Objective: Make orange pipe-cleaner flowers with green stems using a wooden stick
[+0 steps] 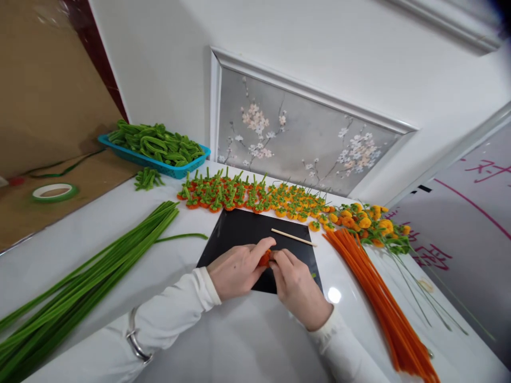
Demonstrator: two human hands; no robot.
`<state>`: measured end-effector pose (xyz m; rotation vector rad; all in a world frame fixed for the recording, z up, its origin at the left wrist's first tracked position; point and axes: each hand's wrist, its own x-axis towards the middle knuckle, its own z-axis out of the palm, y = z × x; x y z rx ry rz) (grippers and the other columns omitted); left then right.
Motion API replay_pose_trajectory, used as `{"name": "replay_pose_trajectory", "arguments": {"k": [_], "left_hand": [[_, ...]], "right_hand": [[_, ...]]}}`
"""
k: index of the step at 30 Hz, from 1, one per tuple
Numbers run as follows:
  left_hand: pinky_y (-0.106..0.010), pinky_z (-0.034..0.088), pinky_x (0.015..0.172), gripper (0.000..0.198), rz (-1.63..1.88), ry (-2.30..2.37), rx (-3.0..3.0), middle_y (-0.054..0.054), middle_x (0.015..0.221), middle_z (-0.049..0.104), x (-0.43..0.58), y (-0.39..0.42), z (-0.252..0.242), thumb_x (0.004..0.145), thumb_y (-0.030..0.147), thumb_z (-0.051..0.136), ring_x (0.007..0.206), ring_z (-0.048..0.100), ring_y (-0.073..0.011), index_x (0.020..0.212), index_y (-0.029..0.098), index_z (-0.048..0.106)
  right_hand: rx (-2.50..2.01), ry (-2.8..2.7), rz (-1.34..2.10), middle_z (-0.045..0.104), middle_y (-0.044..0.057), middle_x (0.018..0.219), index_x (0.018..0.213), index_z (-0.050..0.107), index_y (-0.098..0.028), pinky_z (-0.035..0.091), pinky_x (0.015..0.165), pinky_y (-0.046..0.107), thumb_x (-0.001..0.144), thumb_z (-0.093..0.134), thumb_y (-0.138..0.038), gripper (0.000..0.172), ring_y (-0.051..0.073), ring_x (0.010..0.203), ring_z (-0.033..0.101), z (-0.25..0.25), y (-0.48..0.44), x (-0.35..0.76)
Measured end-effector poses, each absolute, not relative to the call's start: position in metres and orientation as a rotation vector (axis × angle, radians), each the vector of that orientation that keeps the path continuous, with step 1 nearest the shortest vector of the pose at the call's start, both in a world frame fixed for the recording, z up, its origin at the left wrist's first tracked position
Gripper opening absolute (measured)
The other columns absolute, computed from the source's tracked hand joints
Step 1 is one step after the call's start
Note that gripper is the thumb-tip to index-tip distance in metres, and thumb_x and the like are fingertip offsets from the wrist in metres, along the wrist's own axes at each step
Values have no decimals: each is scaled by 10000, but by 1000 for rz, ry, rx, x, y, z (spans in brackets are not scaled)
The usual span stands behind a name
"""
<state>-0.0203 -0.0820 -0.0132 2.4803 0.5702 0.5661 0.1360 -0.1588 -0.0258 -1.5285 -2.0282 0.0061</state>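
Observation:
Between my two hands is a small orange piece of coiled pipe cleaner (264,258), partly covered by the fingers. My left hand (238,268) is closed on its left side, thumb and index finger around it. From the right, my right hand (297,284) pinches at the same piece with its fingertips. Both hands are above a black mat (235,229). A thin wooden stick (293,236) lies on the mat just beyond them. To the right is a bundle of orange pipe cleaners (377,298), to the left a bundle of green pipe cleaners (107,271).
Rows of small orange and yellow pieces with green stems (243,194) line the back. Yellow-orange flowers with thin stems (371,221) lie at the right. A blue basket (175,171) of green pipe-cleaner pieces stands at back left, near a roll of green tape (55,192).

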Motion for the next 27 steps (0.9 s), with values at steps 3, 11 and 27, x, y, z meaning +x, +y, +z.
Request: {"name": "replay_pose_trajectory", "arguments": {"k": [3,11,27], "left_hand": [[-308,438,728,477,567,545,2331,-64,856,644,-19,-82,-12,811,161,495,820,628,-233,1276,201,391],[-321,512,791,323,271,461,956,-66,951,631,-18,-73,-4,788,341,639,842,668,-177,1037,161,539],[-243,472,619,107,536,465,1444,4,699,580,-12,-74,-11,721,91,570,613,555,-94,810,132,529]], "right_hand": [[-1570,-2107,-154,519,44,749,837,499,-178,424,537,262,888,332,-77,201,167,610,511,-26,-159,136],[-1464,-1952,-103,539,51,797,897,503,-181,460,614,254,914,324,-105,196,154,687,551,-25,-161,139],[-1550,-2000,-107,561,74,824,942,553,-161,448,599,278,879,304,-69,273,182,699,548,-21,-164,136]]}}
